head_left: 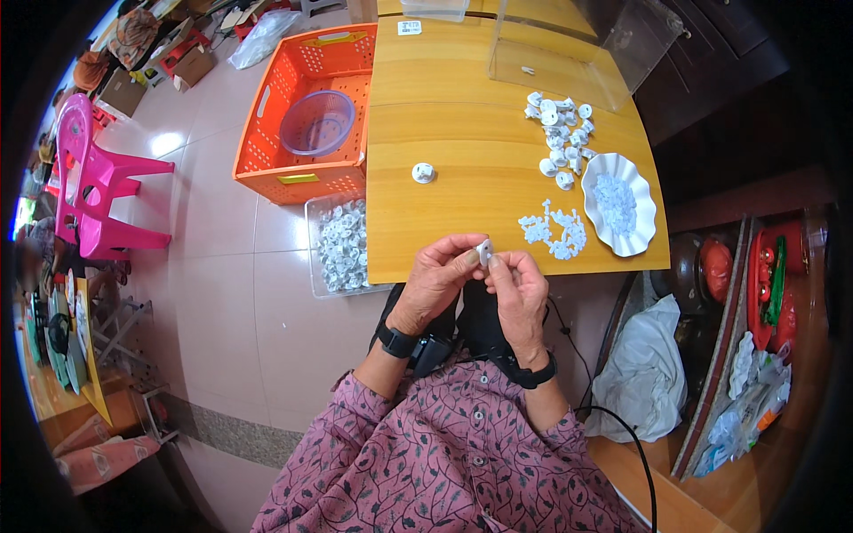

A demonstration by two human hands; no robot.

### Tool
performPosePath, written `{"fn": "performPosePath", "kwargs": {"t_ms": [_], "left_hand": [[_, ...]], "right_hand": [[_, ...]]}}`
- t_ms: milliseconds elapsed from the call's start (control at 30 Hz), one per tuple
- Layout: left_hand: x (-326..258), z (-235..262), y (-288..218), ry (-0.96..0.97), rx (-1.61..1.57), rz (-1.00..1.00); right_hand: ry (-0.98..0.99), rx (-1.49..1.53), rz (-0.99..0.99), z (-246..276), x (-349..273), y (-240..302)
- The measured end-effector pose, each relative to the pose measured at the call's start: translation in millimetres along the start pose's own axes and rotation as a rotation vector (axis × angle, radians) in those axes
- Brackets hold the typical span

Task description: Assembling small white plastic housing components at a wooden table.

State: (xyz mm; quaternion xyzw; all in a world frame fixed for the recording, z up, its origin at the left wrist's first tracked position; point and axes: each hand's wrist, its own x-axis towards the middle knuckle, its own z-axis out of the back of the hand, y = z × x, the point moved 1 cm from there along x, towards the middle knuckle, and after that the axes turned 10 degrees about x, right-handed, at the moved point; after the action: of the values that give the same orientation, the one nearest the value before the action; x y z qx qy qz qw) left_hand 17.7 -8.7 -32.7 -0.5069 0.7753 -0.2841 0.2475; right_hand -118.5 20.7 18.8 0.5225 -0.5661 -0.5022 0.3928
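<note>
My left hand (440, 280) and my right hand (520, 293) meet at the near edge of the wooden table (462, 204), both pinching one small white plastic part (484, 252) between their fingertips. A single white round part (424, 172) lies alone on the table farther out. Small white bits (555, 233) are scattered just right of my hands. Behind them sits a white scalloped dish (622, 204) holding more tiny white pieces, and a heap of white round parts (562, 133) lies beyond it.
A clear tray of white parts (342, 244) sits on the floor left of the table. An orange crate (306, 111) holds a purple bowl (317, 122). Pink plastic chairs (98, 182) stand far left. A clear box (569, 49) is at the table's far end. A white bag (644, 369) lies at right.
</note>
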Motion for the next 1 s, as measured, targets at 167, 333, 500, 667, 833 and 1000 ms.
{"fn": "performPosePath", "kwargs": {"t_ms": [167,333,500,667,833,1000], "left_hand": [[0.0,1.8,0.1,0.02,0.023,-0.01],[-0.3,-0.4,0.1,0.028,0.014,-0.02],[-0.6,-2.4,-1.0,0.022,-0.015,-0.038],[-3.2,-2.4,-1.2,-0.017,0.034,-0.017],[-16.6,0.2,-21.9,-0.108,0.152,-0.058],[-32.3,22.0,-65.2,-0.367,0.263,-0.298]], "right_hand": [[0.004,-0.012,0.008,1.7,-0.1,-2.6],[0.012,0.08,-0.025,5.6,-0.6,-2.9],[0.02,0.099,-0.047,5.5,-0.3,-4.8],[-0.002,0.035,-0.039,3.5,-3.0,-3.1],[-0.031,-0.005,-0.048,4.8,-4.0,-7.5],[-0.003,-0.169,0.015,11.1,-2.6,-22.6]]}}
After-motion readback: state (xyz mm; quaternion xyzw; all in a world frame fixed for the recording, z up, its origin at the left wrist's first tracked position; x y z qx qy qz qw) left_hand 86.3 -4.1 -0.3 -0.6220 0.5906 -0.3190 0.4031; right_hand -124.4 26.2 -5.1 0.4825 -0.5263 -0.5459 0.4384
